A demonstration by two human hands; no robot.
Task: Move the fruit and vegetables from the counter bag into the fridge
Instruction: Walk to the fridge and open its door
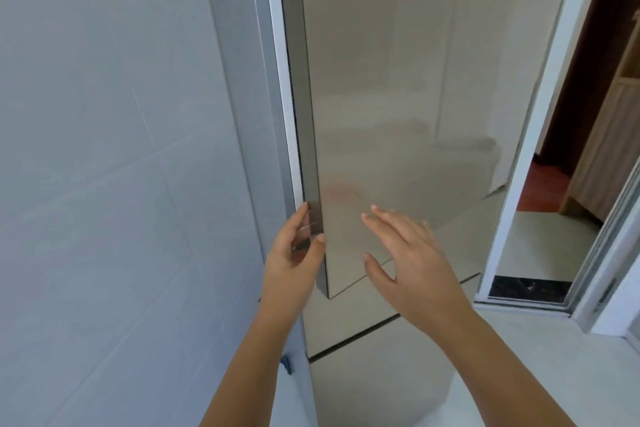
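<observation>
The fridge stands straight ahead, its tall glossy beige upper door [398, 87] filling the middle of the head view. My left hand [294, 253] grips the door's left edge near its bottom corner, fingers behind the edge and thumb on the front. In front of the door's lower part, my right hand [408, 256] has its fingers spread and straight; I cannot tell whether it touches the door. A dark gap below separates this door from the lower door [381, 367]. No bag, fruit or vegetables are in view.
A grey tiled wall [104, 166] runs close along the left of the fridge. On the right a white sliding-door frame [519, 166] opens onto a room with a wooden cabinet [609, 135]. Its track [519, 305] crosses the floor.
</observation>
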